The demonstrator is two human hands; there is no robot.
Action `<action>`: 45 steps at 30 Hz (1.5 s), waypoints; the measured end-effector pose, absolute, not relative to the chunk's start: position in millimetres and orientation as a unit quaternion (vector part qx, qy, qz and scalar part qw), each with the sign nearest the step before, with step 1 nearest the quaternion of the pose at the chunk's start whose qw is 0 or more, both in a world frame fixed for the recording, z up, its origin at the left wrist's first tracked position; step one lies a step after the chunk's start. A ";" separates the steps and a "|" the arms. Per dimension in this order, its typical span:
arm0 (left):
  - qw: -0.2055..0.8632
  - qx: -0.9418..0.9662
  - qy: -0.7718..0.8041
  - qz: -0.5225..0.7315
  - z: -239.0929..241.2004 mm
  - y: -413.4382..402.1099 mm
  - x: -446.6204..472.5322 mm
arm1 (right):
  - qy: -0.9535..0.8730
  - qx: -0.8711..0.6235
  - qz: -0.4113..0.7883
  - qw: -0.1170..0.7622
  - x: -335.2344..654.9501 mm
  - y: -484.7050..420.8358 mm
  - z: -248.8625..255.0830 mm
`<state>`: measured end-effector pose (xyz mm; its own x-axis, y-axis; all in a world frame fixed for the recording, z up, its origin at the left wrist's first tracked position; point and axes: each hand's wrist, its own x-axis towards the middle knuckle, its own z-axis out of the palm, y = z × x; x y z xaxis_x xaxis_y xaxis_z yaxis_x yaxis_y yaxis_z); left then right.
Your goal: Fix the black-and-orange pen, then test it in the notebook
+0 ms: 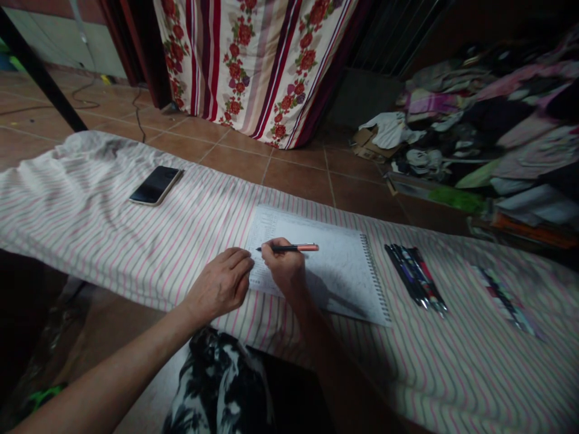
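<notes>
A spiral notebook (337,265) lies open on a striped cloth (90,211) that covers a long low surface. My right hand (283,265) is closed round a dark pen with a pink end (294,248), its tip on the left part of the page. My left hand (221,283) rests flat beside the notebook's left edge, fingers together and bent slightly, pressing on the cloth and page edge, holding nothing.
A black phone (156,185) lies face up on the cloth at the left. Several pens (416,277) lie right of the notebook, and a patterned strip (509,301) farther right. A flowered curtain (253,66) hangs behind; clothes are heaped (493,120) on the floor at right.
</notes>
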<state>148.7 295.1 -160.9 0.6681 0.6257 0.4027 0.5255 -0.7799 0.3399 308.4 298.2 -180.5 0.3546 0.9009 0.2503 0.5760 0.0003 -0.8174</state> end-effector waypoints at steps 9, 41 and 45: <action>0.103 0.908 0.318 0.252 -160.3 295.2 149.4 | -0.541 -0.684 0.173 0.457 308.7 299.1 -181.9; 0.044 0.907 0.322 0.268 -161.3 290.7 148.3 | -0.525 -0.686 0.189 0.467 308.7 302.2 -186.6; 0.046 0.907 0.321 0.269 -162.6 291.2 148.3 | -0.529 -0.685 0.187 0.464 308.7 301.6 -186.3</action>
<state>148.3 291.2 -162.6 0.6497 0.6061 0.4588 0.5571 -0.7903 0.2551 308.7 301.6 -186.3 0.3702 0.8990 0.2342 0.5514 -0.0097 -0.8342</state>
